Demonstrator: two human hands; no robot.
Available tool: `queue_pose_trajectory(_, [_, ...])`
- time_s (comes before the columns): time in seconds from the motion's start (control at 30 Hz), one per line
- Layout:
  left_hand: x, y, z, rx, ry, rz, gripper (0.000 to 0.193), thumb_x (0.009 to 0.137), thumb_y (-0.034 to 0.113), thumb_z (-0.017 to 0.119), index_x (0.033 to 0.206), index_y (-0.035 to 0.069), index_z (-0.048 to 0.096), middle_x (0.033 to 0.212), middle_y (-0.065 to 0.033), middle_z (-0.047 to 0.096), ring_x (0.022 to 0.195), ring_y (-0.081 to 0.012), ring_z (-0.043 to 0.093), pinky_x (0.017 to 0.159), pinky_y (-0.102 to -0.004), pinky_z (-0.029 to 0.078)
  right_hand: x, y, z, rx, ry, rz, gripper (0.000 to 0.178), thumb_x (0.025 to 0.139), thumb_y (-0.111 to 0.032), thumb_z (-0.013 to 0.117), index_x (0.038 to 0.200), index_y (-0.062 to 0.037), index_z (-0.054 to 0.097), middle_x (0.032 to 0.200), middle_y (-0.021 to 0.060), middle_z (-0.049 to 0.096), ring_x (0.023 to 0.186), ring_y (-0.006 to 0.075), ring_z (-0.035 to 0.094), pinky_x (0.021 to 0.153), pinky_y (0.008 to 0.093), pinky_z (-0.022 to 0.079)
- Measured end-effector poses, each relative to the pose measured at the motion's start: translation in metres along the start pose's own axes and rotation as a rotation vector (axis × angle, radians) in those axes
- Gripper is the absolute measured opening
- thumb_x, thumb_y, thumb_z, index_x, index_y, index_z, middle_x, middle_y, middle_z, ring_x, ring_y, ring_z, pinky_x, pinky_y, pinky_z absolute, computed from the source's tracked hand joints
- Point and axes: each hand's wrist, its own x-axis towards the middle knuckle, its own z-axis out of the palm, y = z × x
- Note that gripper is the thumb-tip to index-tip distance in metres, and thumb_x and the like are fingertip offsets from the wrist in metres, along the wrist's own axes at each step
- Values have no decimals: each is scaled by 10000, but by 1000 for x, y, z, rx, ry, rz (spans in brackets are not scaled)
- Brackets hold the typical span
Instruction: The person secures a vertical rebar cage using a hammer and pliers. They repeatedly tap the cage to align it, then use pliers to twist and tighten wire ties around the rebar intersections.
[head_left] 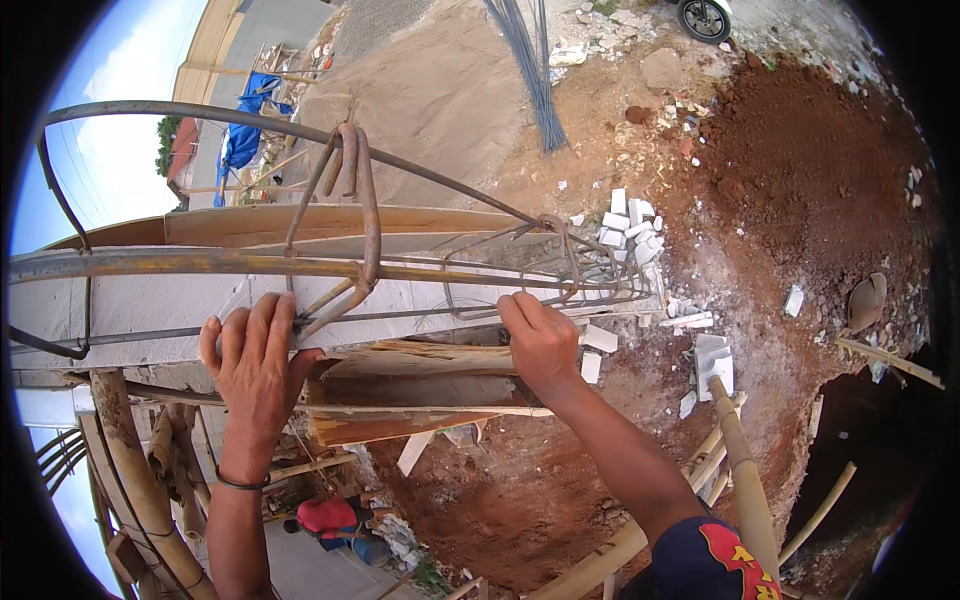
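Note:
A cage of rusty reinforcing bars [190, 264] and bent steel stirrups [371, 215] lies along the top of a white block wall [200, 292]. My left hand [255, 350] curls its fingers over the cage's lower bar [150, 338], beside the foot of a stirrup. Farther right along the same bar, my right hand [543, 340] is closed, thumb and forefinger pressed together on it. Its other fingers are folded and partly hidden. Just below the wall, between my hands, runs a wooden formwork board [420, 362].
Bamboo poles [745, 480] rise at lower right, and more bamboo scaffolding [140, 470] stands at left. Far below are broken white blocks [630, 225], a red soil heap [810, 160], a dark pit [880, 440] and a bundle of steel rods [535, 90]. A person in red [328, 515] is below.

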Motion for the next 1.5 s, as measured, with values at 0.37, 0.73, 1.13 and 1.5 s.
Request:
queue_pose_trajectory(0.37, [-6, -1, -1, 69, -86, -2, 608, 824, 526, 638, 1327, 192, 566, 1234, -24, 589, 1140, -262, 470, 1074, -503, 185, -3, 9, 6, 12, 40, -79, 283, 664, 19, 602, 925, -56, 679, 927, 89, 666, 537, 214, 570, 482, 322, 449])
queue_pose_trajectory(0.73, [-2, 0, 2, -4, 20, 8, 572, 822, 534, 635, 1247, 151, 616, 1208, 2, 599, 1124, -235, 488, 1088, -467, 195, 5, -21, -5, 167, 90, 176, 174, 805, 58, 605, 957, -15, 645, 888, 142, 661, 617, 251, 619, 560, 354, 495])
queue_pose_trajectory(1.13, [-3, 0, 10, -266, 137, -61, 1048, 609, 391, 783, 1490, 123, 282, 1542, -62, 342, 1347, -215, 397, 1120, -426, 240, 59, -107, 3, 748, 98, 399, 156, 978, -122, 545, 1008, -20, 659, 693, 34, 639, 625, 78, 541, 559, 245, 417])
queue_pose_trajectory(1.5, [-3, -2, 21, -301, 286, -31, 868, 506, 301, 879, 1209, 124, 402, 1508, -97, 377, 1284, -237, 463, 1107, -432, 278, 103, -71, 37, 916, -182, 138, 194, 919, -125, 527, 952, -38, 697, 710, 51, 678, 681, 143, 622, 668, 285, 475])
